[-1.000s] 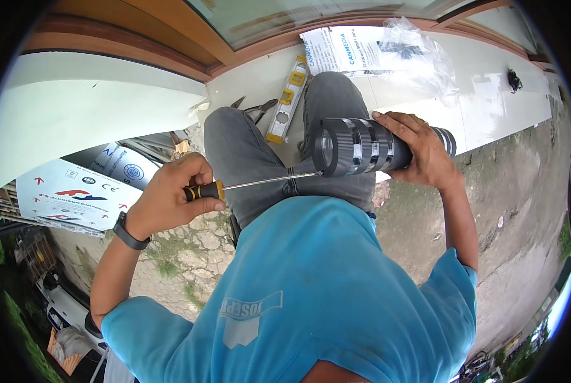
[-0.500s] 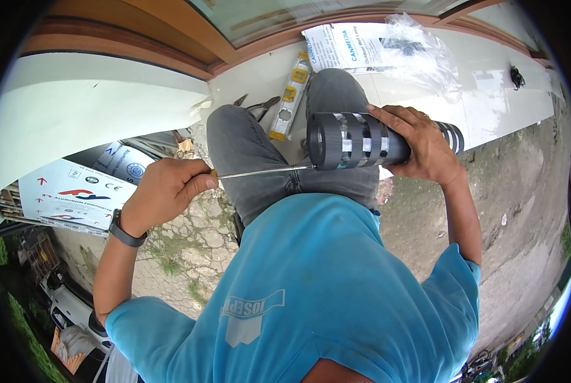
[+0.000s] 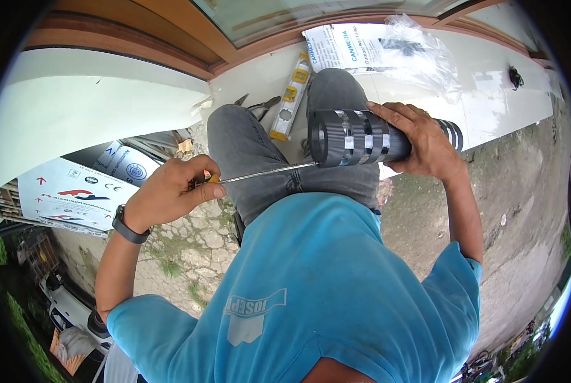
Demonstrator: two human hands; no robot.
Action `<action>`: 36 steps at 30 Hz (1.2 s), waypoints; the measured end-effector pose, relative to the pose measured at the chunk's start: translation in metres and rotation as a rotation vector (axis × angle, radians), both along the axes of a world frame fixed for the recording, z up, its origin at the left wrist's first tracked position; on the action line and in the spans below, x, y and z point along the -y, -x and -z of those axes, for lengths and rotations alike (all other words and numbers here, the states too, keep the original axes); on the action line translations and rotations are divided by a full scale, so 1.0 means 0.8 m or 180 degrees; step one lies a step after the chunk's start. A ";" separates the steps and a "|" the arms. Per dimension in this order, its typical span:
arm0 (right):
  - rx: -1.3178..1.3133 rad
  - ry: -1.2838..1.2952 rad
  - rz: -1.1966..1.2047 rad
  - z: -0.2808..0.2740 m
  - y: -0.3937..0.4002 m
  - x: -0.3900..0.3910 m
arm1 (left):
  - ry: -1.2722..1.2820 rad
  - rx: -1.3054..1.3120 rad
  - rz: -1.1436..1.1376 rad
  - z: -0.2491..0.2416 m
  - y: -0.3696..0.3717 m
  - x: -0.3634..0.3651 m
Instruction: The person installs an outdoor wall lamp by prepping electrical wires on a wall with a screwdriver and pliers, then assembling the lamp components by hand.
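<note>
1 screwdriver (image 3: 266, 172) is pinched by its handle between the thumb and curled fingers of the left hand (image 3: 177, 188), its tip at the near end of the black cylindrical lamp (image 3: 356, 138). Clasping the lamp's far half above the thighs (image 3: 279, 172), the right hand (image 3: 423, 142) bends around it. Pliers (image 3: 265, 105) and 1 spirit level (image 3: 290, 96) lie beyond the knees.

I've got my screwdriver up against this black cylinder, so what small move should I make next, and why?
I'd probably give the screwdriver a slight turn with your left hand: its tip appears to meet the near edge of the black cylinder, and your right hand grips the body. The turning direction isn't clear.
</note>
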State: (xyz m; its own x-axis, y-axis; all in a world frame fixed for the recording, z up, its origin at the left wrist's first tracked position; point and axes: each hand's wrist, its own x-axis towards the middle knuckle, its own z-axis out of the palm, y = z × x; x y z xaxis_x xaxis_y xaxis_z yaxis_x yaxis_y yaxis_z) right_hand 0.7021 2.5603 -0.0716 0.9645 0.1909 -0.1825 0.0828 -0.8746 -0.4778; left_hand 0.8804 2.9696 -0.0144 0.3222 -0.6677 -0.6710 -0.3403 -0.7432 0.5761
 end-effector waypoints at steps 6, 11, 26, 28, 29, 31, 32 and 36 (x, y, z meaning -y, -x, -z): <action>0.0053 0.0110 -0.0008 0.001 0.001 -0.002 | 0.0710 0.0535 0.0307 0.031 -0.009 -0.016; 0.0061 0.0077 -0.0023 -0.002 -0.001 -0.005 | 0.0560 0.0583 0.0363 0.013 -0.002 0.005; 0.0063 0.0288 0.0028 -0.008 -0.002 -0.015 | 0.0646 0.0156 0.0204 0.030 0.016 0.031; 0.0073 0.0248 0.0043 -0.004 0.000 -0.013 | 0.0926 0.0575 0.0246 0.029 0.023 0.035; 0.0041 0.0250 0.0045 -0.006 -0.001 -0.014 | 0.1195 0.0888 0.0336 0.043 0.025 0.031; -0.0012 0.0261 0.0054 -0.009 -0.001 -0.016 | 0.1439 0.1300 0.0529 0.056 0.021 0.027; 0.0013 0.0268 0.0057 -0.008 0.000 -0.016 | 0.1412 0.1387 0.0628 0.060 0.017 0.025; 0.0044 0.0290 0.0043 -0.005 0.002 -0.015 | 0.0819 0.0828 0.0722 0.056 0.007 0.028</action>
State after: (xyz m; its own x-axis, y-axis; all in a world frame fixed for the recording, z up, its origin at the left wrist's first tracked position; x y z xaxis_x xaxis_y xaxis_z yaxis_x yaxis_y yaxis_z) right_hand 0.7008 2.5725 -0.0672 0.9694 0.1610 -0.1852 0.0765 -0.9154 -0.3952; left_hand 0.8745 2.9474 -0.0593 0.2844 -0.8761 -0.3892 -0.6369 -0.4761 0.6063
